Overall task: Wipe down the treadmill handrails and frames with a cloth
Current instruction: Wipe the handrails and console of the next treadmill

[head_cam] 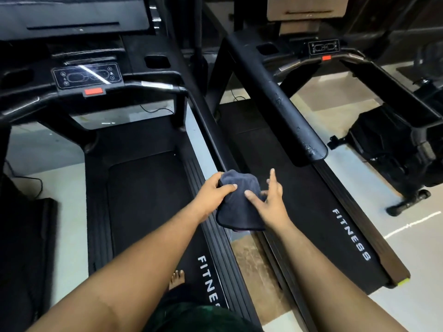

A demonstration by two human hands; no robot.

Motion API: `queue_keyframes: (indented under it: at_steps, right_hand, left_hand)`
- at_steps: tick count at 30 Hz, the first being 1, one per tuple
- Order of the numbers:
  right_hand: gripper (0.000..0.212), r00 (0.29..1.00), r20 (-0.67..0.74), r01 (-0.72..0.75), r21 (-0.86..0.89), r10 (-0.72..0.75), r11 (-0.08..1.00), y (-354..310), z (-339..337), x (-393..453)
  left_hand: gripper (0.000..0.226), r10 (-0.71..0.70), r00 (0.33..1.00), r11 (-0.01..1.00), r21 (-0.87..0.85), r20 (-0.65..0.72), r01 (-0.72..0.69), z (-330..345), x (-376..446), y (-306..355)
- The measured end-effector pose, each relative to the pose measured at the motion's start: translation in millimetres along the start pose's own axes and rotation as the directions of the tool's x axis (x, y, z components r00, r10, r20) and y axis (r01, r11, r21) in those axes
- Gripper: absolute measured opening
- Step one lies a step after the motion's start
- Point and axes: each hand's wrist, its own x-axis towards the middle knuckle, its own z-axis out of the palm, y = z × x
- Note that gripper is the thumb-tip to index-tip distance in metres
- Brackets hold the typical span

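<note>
A dark grey-blue cloth [239, 207] hangs between both hands at the centre of the head view, over the gap between two black treadmills. My left hand [213, 192] grips the cloth's upper left edge with thumb on top. My right hand [268, 200] touches the cloth's right side with thumb and fingertips, the index finger pointing up. The left treadmill's right handrail [211, 123] runs diagonally down to just above the cloth. The right treadmill's padded left handrail [282, 106], scuffed near its end, ends just up and right of the hands.
The left treadmill has a console [86, 76] with a red stop key and a belt [143, 202]. Side rails marked FITNESS [351, 234] flank the gap. My bare foot [177, 279] stands on the left deck. Another black machine [395, 149] sits on the tiled floor at right.
</note>
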Motion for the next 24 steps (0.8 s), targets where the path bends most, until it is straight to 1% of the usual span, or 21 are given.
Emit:
queue_keyframes:
  at_steps: [2, 3, 4, 5, 7, 8, 10, 13, 15, 17, 18, 21, 24]
  right_hand:
    - [0.103, 0.991, 0.06, -0.122, 0.107, 0.116, 0.987, -1, -12, 9]
    - [0.1, 0.983, 0.106, -0.168, 0.161, 0.152, 0.972, 0, -15, 14]
    - [0.096, 0.976, 0.15, -0.19, 0.217, 0.16, 0.958, 3, -18, 18]
    - [0.087, 0.97, 0.193, -0.192, 0.253, 0.145, 0.948, 6, -22, 24]
    - [0.058, 0.963, 0.253, -0.172, 0.313, 0.093, 0.934, 6, -25, 33]
    - [0.045, 0.965, 0.254, -0.158, 0.344, 0.07, 0.926, 4, -25, 38]
    - [0.033, 0.975, 0.213, -0.141, 0.371, 0.063, 0.918, 0, -25, 47]
    - [0.025, 0.991, 0.129, -0.067, 0.268, 0.033, 0.961, -3, -26, 66]
    - [0.023, 0.994, 0.109, -0.028, 0.196, 0.007, 0.98, -4, -29, 80]
    - [0.025, 0.995, 0.104, -0.027, 0.187, 0.007, 0.982, -10, -34, 92]
    - [0.025, 0.995, 0.1, -0.029, 0.196, 0.009, 0.98, -13, -36, 96]
    - [0.027, 0.997, 0.071, -0.031, 0.203, 0.017, 0.979, -16, -36, 106]
    - [0.033, 0.998, 0.062, -0.006, 0.216, -0.008, 0.976, -17, -32, 111]
  left_hand:
    - [0.021, 0.0, 1.0, 0.999, -0.047, -0.023, -0.001, 12, -4, 3]
    - [0.02, 0.002, 1.0, 0.999, -0.052, -0.026, -0.003, 15, -4, 4]
    - [0.021, 0.006, 0.999, 0.998, -0.055, -0.034, -0.008, 19, -4, 3]
    - [0.023, 0.017, 0.999, 0.998, -0.057, -0.05, -0.02, 23, -3, 4]
    - [0.03, 0.038, 0.995, 0.996, -0.076, -0.088, -0.045, 26, 3, 5]
    - [0.033, 0.047, 0.994, 0.995, -0.086, -0.099, -0.055, 26, 7, 5]
    - [0.04, 0.05, 0.993, 0.995, -0.079, -0.102, -0.058, 23, 21, 2]
    - [0.046, 0.019, 0.997, 0.998, -0.066, -0.078, -0.025, 19, 41, 3]
    - [0.049, -0.001, 0.999, 0.997, -0.076, -0.043, -0.002, 17, 52, 6]
    - [0.049, -0.005, 1.0, 0.997, -0.081, 0.011, 0.006, 16, 60, 11]
    - [0.045, -0.003, 1.0, 0.997, -0.077, 0.026, 0.005, 16, 63, 14]
    - [0.03, -0.019, 1.0, 0.999, -0.047, -0.021, 0.018, 12, 71, 20]
    - [0.028, -0.01, 0.997, 1.0, 0.02, -0.08, 0.012, 7, 75, 17]
